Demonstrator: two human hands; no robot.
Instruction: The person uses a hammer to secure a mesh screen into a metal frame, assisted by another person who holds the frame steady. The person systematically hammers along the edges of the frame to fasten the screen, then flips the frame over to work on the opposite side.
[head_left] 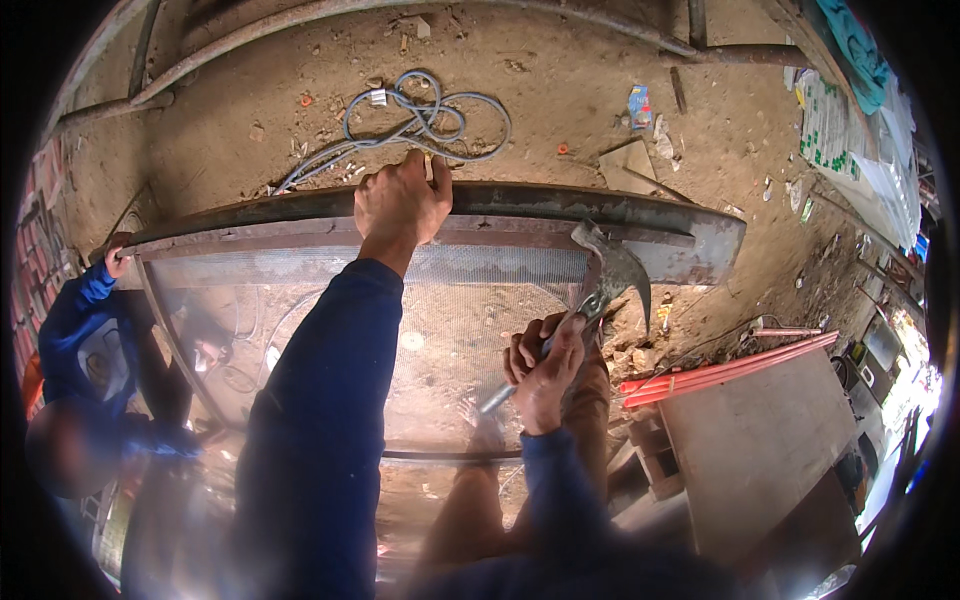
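Note:
A mesh screen (450, 310) in a long frame stretches in front of me. My left hand (402, 203) is closed at its far rail (290, 208), knuckles up. A small pale thing shows between its thumb and fingers, too small to name. My right hand (548, 370) grips the metal handle of a claw hammer (618, 270). The hammer's head is raised near the frame's right part, its claw curving to the right. At the left end of the frame, another person's hand (118, 256) holds the corner.
A coiled grey cable (425, 125) lies on the dirt beyond the frame. Red pipes (730, 368) and a flat board (760, 440) are at the right. A metal rail (300, 15) curves along the far side. A co-worker in blue (95, 340) is at the left.

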